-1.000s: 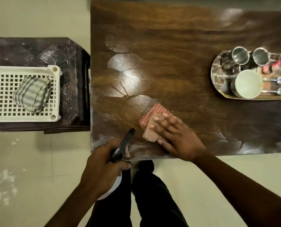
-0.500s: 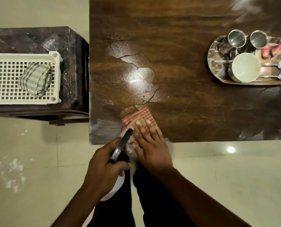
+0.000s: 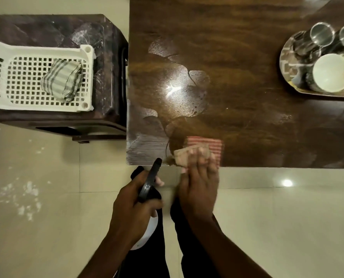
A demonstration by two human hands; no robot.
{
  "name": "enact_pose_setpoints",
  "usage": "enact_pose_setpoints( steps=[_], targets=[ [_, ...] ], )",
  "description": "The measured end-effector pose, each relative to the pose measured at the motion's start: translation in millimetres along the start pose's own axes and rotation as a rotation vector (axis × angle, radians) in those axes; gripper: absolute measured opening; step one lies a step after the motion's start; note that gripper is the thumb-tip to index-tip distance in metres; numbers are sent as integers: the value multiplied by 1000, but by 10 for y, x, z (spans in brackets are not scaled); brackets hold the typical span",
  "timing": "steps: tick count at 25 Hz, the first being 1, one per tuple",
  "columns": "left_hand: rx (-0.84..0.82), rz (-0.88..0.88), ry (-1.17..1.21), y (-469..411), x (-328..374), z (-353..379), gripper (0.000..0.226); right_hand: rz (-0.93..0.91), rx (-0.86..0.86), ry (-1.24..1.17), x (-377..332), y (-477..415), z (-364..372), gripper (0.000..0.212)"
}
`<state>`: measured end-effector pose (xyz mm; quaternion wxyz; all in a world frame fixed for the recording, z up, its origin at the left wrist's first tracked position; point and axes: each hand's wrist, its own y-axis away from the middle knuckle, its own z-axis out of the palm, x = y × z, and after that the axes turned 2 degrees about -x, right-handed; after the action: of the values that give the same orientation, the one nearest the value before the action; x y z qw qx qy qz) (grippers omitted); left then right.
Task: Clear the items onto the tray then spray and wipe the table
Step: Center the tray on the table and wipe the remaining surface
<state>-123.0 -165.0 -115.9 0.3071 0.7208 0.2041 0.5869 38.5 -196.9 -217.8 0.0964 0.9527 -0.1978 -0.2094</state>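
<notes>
Cloth: my red-striped cloth (image 3: 205,146) lay flat on the counter (image 3: 247,121), right at its near edge, close to the left corner.
Right hand: my right hand (image 3: 199,187) was spread flat, fingers pressing down on the cloth, gripping nothing else.
Left hand: my left hand (image 3: 135,209) was curled tight around the spray bottle (image 3: 150,182), held off the counter just in front of the edge, nozzle pointing at the corner.
Wet patch: a shiny film of spray (image 3: 177,91) sat beyond the cloth, not yet wiped, I judged.
Tray: the steel tray (image 3: 287,63) with cups and a bowl stood well apart at the far right.
Risk: so near the edge, I thought a stroke toward me could drag the cloth off the counter and push liquid onto the floor.
Room: the counter between cloth and tray was bare, so wiping away and rightward looked free.
Side stool: a stool (image 3: 110,57) with a white basket (image 3: 86,57) stood just beside the counter's left edge.
</notes>
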Motion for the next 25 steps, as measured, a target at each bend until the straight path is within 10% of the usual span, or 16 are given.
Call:
enact_pose_setpoints(
  steps=[6,15,25],
  targets=[
    [15,-1,50,5,-44,-385,37,-851,-303,193,-278,-452,23,55],
    [59,-2,101,12,-150,-695,42,-281,-54,80,-675,-1373,-194,63],
    [33,15,123,-193,5,-802,36,-1179,-404,356,-790,-1220,-73,50]
  ],
)
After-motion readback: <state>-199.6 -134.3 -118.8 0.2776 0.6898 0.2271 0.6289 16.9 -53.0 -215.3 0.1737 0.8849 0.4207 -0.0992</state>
